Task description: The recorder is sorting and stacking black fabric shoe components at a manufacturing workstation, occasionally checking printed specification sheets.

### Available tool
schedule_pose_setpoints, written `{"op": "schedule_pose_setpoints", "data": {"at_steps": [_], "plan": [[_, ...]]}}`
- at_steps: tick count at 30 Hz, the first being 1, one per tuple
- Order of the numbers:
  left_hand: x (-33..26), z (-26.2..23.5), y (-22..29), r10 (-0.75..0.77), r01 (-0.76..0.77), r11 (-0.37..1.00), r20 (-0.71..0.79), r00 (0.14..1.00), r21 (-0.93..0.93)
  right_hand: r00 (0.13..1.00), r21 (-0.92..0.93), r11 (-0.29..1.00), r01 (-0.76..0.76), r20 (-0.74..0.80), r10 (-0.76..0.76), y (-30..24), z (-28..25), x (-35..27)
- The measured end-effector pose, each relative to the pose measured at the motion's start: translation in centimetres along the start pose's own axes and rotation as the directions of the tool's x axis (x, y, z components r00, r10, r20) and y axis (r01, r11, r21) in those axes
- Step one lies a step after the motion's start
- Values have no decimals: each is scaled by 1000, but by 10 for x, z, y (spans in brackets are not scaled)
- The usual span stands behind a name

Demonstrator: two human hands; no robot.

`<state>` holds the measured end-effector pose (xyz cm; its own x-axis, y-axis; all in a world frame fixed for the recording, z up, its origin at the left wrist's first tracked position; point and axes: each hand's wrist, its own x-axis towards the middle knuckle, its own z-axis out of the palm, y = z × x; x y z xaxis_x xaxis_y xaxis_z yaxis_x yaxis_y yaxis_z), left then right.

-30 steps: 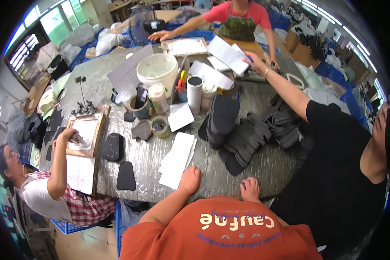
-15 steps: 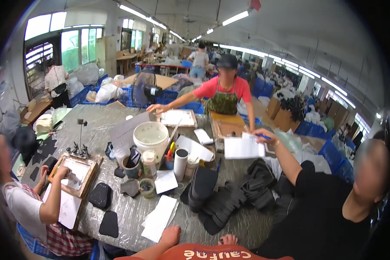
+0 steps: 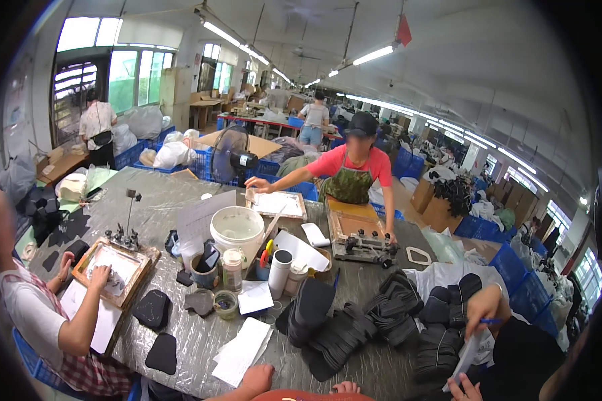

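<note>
My left hand [image 3: 258,379] rests at the near edge of the table with its fingers curled, and nothing shows in it. White paper sheets [image 3: 242,351] lie just beyond it. To the right, my right hand [image 3: 346,387] sits at the same edge, fingers apart and partly cut off by the lower rim; it holds nothing visible. The closest things to it are stacked black pads [image 3: 334,337], bundled in rows. Two loose black pads [image 3: 161,353] lie farther left.
A white bucket [image 3: 237,230], jars, scissors and a white cylinder [image 3: 280,271] crowd the middle. At left, a co-worker's hand touches a framed screen [image 3: 117,271]. Across the table, another person reaches over a second frame [image 3: 354,220]. At right, a person holds papers [image 3: 468,361] and a blue pen.
The person at right has drawn the papers and pen back from over the table toward the near right, uncovering the far frame's clamps. My view has shifted; my hands stay at the edge.
</note>
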<state>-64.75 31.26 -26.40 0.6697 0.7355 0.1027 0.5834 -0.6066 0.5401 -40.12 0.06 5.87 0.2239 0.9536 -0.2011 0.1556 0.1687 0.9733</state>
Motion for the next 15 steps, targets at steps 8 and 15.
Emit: {"op": "schedule_pose_setpoints", "data": {"at_steps": [8,15], "plan": [[28,-23,15,-193,85,877,-186,963,-473,994,-364,930,-43,78,76,-78,128,-39],[105,-80,13,-325,4,764,-379,866,-645,833,-792,-351,499,550,-57,-136,135,-58]]}}
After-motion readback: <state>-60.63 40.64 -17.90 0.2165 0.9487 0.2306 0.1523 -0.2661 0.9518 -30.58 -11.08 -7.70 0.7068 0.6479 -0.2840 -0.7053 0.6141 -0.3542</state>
